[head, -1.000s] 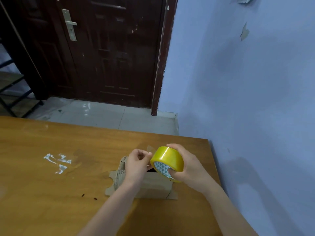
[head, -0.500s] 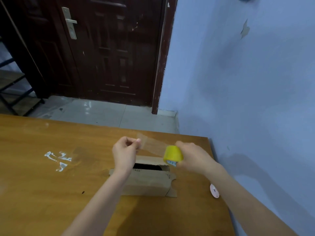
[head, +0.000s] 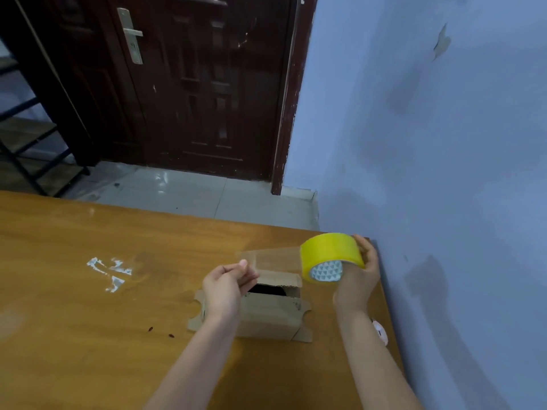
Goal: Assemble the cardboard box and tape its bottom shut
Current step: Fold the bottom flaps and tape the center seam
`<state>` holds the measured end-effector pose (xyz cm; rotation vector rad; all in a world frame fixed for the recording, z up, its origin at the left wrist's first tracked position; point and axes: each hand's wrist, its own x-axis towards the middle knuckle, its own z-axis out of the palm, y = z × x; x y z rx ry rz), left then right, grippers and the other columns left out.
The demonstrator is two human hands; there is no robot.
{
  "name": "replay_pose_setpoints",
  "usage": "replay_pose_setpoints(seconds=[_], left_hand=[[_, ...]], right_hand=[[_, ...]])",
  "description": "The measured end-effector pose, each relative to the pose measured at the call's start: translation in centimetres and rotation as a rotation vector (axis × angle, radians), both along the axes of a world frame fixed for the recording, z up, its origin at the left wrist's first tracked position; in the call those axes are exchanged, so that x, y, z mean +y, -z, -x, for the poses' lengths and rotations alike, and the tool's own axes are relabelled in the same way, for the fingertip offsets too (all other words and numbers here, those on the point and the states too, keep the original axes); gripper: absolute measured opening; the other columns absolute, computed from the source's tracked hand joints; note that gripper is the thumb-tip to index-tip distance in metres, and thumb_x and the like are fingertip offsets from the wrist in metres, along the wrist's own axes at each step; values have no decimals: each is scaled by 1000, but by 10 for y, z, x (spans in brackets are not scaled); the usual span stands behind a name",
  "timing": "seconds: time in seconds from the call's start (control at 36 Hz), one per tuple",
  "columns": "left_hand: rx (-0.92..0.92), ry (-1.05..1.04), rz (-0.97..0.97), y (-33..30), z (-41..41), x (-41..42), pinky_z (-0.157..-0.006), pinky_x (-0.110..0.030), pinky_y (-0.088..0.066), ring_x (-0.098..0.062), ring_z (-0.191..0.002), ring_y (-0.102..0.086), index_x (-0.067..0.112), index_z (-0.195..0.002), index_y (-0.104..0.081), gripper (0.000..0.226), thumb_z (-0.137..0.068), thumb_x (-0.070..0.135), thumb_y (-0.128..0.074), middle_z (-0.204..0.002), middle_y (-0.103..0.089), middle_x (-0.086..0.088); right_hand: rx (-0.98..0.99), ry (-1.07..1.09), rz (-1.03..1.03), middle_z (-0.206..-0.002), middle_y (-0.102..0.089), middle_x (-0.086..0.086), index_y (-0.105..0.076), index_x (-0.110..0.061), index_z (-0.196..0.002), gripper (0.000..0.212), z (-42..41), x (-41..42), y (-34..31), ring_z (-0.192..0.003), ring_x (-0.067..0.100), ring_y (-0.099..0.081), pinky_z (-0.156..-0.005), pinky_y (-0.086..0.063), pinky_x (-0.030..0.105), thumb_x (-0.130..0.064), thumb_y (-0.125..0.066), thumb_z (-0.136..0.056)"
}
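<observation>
Left hand pinches the free end of a clear tape strip between thumb and fingertips, other fingers curled. Right hand grips the yellow tape roll, fingers wrapped round its far side, white patterned core facing the camera. The strip runs taut from the roll across to the left hand, in the air above the cardboard box.

The box sits on the wooden table directly below both hands, between the two wrists. Its upward face is not closed: a dark gap shows between the flaps, and notched side flaps stick out left and right. No tape on the box that I can see.

Relative to the box: white residue patch on the tabletop well to its left; two small dark specks near its left front; a small white round object at the table edge to its right, partly hidden by the right forearm. Blue wall right of the box, dark wooden door beyond it, across a tiled floor.
</observation>
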<state>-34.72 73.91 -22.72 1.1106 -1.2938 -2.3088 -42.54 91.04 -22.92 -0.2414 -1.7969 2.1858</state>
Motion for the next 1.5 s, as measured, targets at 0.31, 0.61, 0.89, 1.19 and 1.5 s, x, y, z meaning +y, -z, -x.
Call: replay_pose_setpoints(seconds=[0.31,0.61,0.89,1.19,1.5], left_hand=[[-45,23,-55,7,7,-7,-55,-22,-57,-22,-66,-69,-2,-84,-57,6,-90,0,-57,-74,-68,-16],[-88,-64,25,19,-2,-35,-61,-26,-58,-26,-67,-65,-1,-78,-55,12,-89,-6,-56,-72,-62,-17],[-120,-94,53,42,-1,-34,-57,-23,-57,-23,-64,-66,3,-74,-52,18,-89,-6,-56,-73,-63,-16],[-111,-23,26,69,1,-46,-73,-27,-55,-25,-79,-68,1,-79,-56,12,-91,0,-56,-84,-66,-17],[-92,95,-81,83,-5,-54,-65,-24,-59,-30,-88,-68,1,-88,-52,9,-94,7,-54,-94,-67,-21]], right_hand=[[239,-82,-528,-83,-60,-15,-60,-32,-88,42,10,14,-19,-78,-2,-55,-63,-41,1,-4,-53,-58],[648,-203,-1559,-69,-60,12,-69,-4,-85,62,18,44,-14,-57,27,-60,-38,-38,20,15,-76,-26],[629,-384,-1827,-66,-57,11,-71,-8,-90,59,21,48,-3,-56,25,-54,-42,-40,26,18,-77,-37],[607,-404,-1873,-67,-53,9,-68,-10,-98,62,19,57,12,-57,24,-50,-48,-37,27,15,-73,-41],[80,-675,-1064,-102,-51,-9,-55,-29,-110,61,7,67,18,-98,8,-49,-80,-40,17,3,-72,-62]])
